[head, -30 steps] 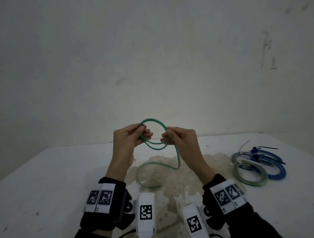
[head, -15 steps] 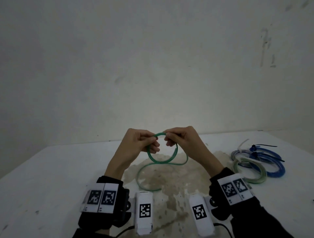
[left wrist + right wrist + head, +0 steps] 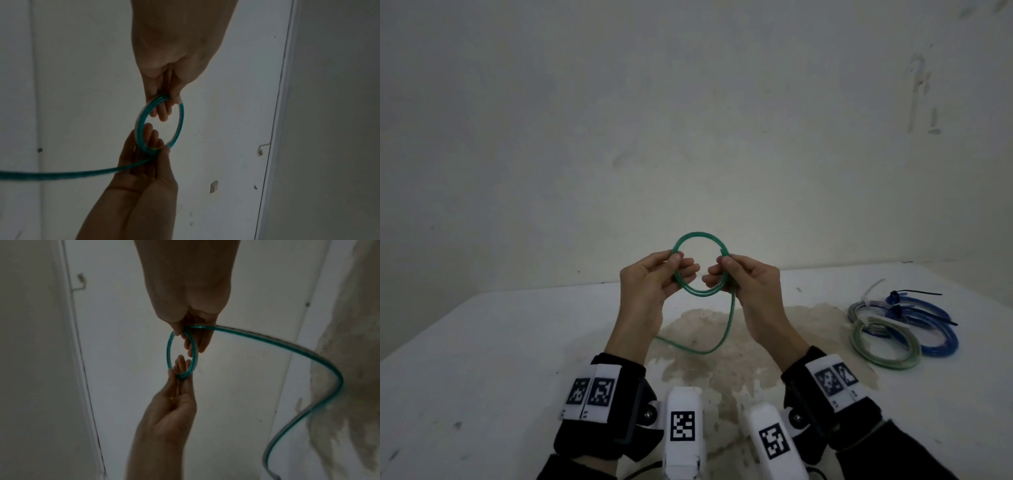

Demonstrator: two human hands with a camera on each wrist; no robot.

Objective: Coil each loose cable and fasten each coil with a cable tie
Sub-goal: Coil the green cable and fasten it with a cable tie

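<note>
A green cable [image 3: 700,236] is wound into a small round coil held up above the table. My left hand [image 3: 654,274] pinches the coil's left side between thumb and fingers, and my right hand [image 3: 743,277] pinches its right side. The coil [image 3: 141,120] shows two turns in the left wrist view. A loose tail [image 3: 726,329] drops from my right hand and curves left across the table; it appears as a long bend [image 3: 320,363] in the right wrist view. Part of the coil is hidden inside my fingers.
On the white table [image 3: 482,342] to the right lie tied coils: a pale green one [image 3: 883,346], a blue one [image 3: 928,329] with black ties and a grey one [image 3: 866,308] with a white tie. A brownish stain [image 3: 722,370] marks the table's middle.
Both hands have risen and drawn apart, widening the coil into a rounder ring. More cable sits in the coil and the tail on the table is shorter.
</note>
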